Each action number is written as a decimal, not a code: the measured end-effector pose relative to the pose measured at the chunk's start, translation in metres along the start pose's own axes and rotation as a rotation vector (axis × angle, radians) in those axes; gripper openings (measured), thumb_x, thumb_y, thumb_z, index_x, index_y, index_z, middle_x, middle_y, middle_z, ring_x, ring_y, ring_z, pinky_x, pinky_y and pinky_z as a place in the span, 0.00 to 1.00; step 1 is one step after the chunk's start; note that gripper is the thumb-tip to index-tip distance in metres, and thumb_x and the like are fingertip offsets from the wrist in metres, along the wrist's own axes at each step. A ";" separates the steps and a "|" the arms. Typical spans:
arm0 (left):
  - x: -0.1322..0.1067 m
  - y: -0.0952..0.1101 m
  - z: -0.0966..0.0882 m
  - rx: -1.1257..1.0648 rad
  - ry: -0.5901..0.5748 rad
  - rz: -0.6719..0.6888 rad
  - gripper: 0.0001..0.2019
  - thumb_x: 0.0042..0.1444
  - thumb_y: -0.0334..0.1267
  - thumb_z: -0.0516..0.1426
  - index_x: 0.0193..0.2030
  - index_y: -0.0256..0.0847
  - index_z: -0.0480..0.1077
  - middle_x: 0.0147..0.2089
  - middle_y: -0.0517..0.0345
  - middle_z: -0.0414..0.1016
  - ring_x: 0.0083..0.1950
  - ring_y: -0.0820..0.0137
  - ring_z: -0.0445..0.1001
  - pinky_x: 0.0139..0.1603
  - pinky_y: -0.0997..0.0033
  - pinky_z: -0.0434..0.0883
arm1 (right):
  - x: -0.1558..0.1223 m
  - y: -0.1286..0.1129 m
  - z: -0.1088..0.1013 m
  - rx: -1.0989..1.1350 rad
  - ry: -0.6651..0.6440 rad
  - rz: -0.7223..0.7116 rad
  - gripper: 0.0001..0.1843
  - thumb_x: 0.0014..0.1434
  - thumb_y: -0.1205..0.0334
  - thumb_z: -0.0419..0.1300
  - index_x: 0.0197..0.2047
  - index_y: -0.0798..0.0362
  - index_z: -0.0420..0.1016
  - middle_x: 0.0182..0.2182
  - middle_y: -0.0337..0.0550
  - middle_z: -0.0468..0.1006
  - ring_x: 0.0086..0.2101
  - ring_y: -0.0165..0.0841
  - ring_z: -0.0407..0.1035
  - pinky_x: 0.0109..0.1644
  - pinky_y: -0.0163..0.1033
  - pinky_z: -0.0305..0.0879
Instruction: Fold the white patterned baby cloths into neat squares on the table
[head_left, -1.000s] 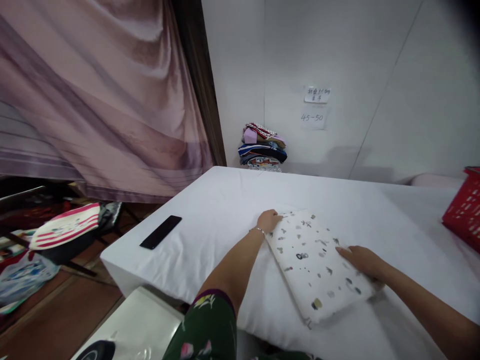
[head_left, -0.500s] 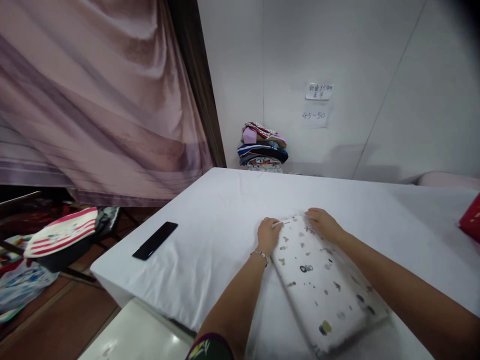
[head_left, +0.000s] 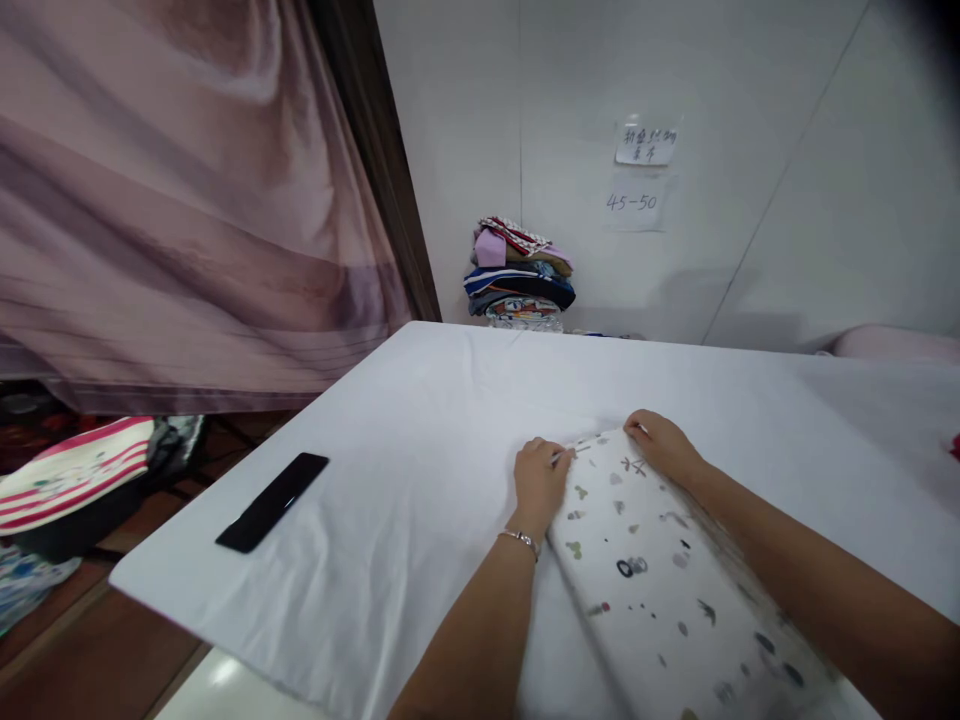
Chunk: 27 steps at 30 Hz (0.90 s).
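A long folded white cloth (head_left: 637,520), printed with small grey, black and green motifs, lies on the white-covered table (head_left: 420,440). At its far left corner my left hand (head_left: 538,482) is closed in a pinch on the edge, a bracelet round the wrist. My right hand (head_left: 661,445) pinches the far right corner, fingers bent over the edge. Between the two hands the far edge runs fairly straight. The cloth's near end passes out of the frame at the bottom, and my right forearm covers part of its right side.
A black phone-like slab (head_left: 274,502) lies at the table's left. Folded fabrics stand in a pile (head_left: 519,270) behind the far edge, against a wall with paper notes (head_left: 636,203). A pink curtain (head_left: 187,200) hangs at left, above a striped cloth item (head_left: 79,475).
The view has shifted, so the table and the cloth sit differently in the frame. My right hand has closed on the far right corner, and the far edge looks straighter.
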<state>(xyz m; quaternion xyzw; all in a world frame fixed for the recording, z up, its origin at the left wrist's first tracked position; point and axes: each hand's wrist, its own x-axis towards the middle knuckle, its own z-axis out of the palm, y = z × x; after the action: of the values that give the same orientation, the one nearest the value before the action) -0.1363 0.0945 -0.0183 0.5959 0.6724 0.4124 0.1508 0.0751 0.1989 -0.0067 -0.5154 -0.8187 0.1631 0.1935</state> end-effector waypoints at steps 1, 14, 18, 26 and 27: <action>0.000 0.000 0.000 0.003 0.000 0.002 0.09 0.56 0.43 0.55 0.30 0.42 0.72 0.34 0.58 0.72 0.41 0.69 0.68 0.43 0.68 0.62 | 0.001 0.000 0.000 -0.004 -0.002 0.014 0.10 0.57 0.60 0.47 0.32 0.51 0.68 0.35 0.44 0.75 0.38 0.36 0.67 0.44 0.40 0.60; 0.004 -0.003 0.004 -0.027 -0.027 -0.102 0.12 0.56 0.45 0.55 0.27 0.42 0.70 0.34 0.59 0.72 0.39 0.71 0.69 0.39 0.71 0.63 | 0.006 0.002 0.010 -0.011 -0.030 0.076 0.09 0.56 0.60 0.48 0.32 0.51 0.68 0.33 0.43 0.75 0.35 0.35 0.67 0.38 0.38 0.59; 0.004 -0.004 0.005 -0.031 -0.043 -0.170 0.15 0.56 0.49 0.53 0.27 0.42 0.71 0.33 0.59 0.73 0.37 0.71 0.69 0.37 0.72 0.63 | 0.006 0.004 0.013 -0.003 -0.021 0.066 0.11 0.57 0.59 0.47 0.34 0.51 0.68 0.36 0.44 0.74 0.37 0.36 0.67 0.41 0.39 0.59; 0.007 -0.004 0.005 0.018 -0.068 -0.242 0.15 0.55 0.50 0.54 0.27 0.42 0.71 0.33 0.59 0.74 0.36 0.70 0.70 0.37 0.71 0.63 | 0.006 0.014 0.018 0.065 0.004 0.100 0.11 0.57 0.56 0.47 0.32 0.49 0.68 0.33 0.41 0.75 0.36 0.36 0.68 0.41 0.38 0.61; 0.007 -0.003 0.005 0.024 -0.067 -0.240 0.15 0.55 0.50 0.54 0.26 0.42 0.71 0.33 0.59 0.74 0.36 0.70 0.70 0.37 0.71 0.63 | 0.007 0.015 0.018 0.076 0.007 0.108 0.11 0.57 0.56 0.47 0.32 0.49 0.68 0.32 0.40 0.76 0.36 0.35 0.68 0.41 0.38 0.62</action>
<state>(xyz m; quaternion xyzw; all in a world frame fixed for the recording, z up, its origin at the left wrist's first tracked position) -0.1369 0.1032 -0.0218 0.5266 0.7382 0.3631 0.2144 0.0754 0.2105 -0.0288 -0.5516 -0.7822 0.2026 0.2067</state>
